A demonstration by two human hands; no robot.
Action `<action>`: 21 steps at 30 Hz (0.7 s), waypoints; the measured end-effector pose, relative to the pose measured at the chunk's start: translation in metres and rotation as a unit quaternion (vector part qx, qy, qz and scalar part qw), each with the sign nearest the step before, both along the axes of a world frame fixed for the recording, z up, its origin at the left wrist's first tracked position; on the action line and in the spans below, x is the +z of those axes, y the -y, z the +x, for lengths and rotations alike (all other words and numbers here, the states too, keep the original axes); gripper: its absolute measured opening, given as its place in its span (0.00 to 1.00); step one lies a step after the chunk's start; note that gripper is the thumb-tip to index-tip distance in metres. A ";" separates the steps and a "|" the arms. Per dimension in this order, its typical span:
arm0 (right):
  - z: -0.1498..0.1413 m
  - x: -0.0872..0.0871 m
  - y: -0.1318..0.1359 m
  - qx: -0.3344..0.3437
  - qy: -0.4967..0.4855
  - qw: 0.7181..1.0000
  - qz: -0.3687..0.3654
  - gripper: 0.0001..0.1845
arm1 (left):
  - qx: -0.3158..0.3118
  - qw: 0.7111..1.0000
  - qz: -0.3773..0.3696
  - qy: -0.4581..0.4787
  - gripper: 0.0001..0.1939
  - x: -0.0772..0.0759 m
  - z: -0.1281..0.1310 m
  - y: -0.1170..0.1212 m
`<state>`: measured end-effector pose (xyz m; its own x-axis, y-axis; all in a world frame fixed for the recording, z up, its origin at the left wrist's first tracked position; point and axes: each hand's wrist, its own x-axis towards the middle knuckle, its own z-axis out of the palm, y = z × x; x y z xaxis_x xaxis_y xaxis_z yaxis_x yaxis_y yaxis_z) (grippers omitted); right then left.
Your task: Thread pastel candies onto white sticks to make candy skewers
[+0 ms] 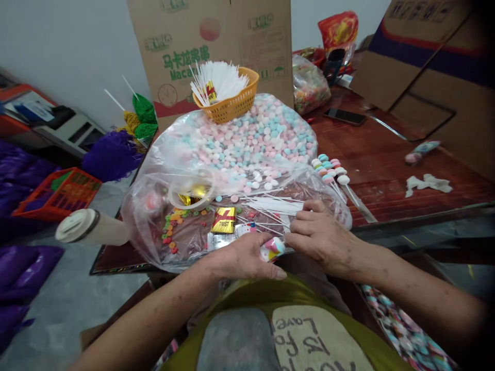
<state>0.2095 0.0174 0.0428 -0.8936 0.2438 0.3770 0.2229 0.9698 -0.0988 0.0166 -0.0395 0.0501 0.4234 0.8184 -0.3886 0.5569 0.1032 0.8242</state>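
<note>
At the table's near edge, the left hand [245,256] has its thumb and fingers closed around a colourful wrapped packet [273,249]. Just right of it, the right hand [319,234] curls its fingers together beside the white sticks [274,205]; whether they pinch anything, I cannot tell.

Wrapped piece [274,249] was white with pink and yellow patches. Sticks [276,205] were white; basket [235,107] was orange-yellow. Candies [263,134] were pastel pink, blue and white. Ring pieces [167,240] were red, orange and green. Twist-tie pack [224,220] was gold and dark red, black lettering. Carton [240,18] was brown with green print. Tabletop [371,154] was reddish brown. Shirt [294,289] was olive, one grey panel, one beige with dark lettering. Crate [79,191] was orange.
</note>
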 end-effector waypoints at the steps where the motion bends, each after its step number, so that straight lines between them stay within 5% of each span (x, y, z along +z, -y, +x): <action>1: -0.004 -0.002 0.002 0.006 -0.008 1.000 -0.007 0.12 | 0.000 1.000 0.004 0.011 0.20 0.000 0.003 -0.001; 6: -0.018 -0.014 0.007 0.029 -0.021 0.997 -0.068 0.08 | 0.006 1.000 -0.015 0.023 0.14 -0.015 0.009 -0.004; 12: -0.001 -0.005 -0.019 -0.048 -0.009 0.993 -0.103 0.10 | 0.092 0.992 -0.076 0.046 0.20 -0.026 -0.005 -0.004; 17: -0.019 -0.018 -0.004 -0.003 0.032 0.978 -0.206 0.11 | 0.067 0.997 0.033 0.004 0.11 -0.041 0.005 -0.004; 21: -0.028 -0.032 -0.005 -0.004 0.019 0.965 -0.260 0.14 | 0.124 0.981 -0.025 0.147 0.21 -0.039 -0.007 -0.008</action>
<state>0.1814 0.0221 0.0111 -0.9014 0.3986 0.1689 0.2436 0.7896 -0.5632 0.0092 -0.0319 0.0108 0.3139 0.8931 -0.3222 0.2481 0.2504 0.9358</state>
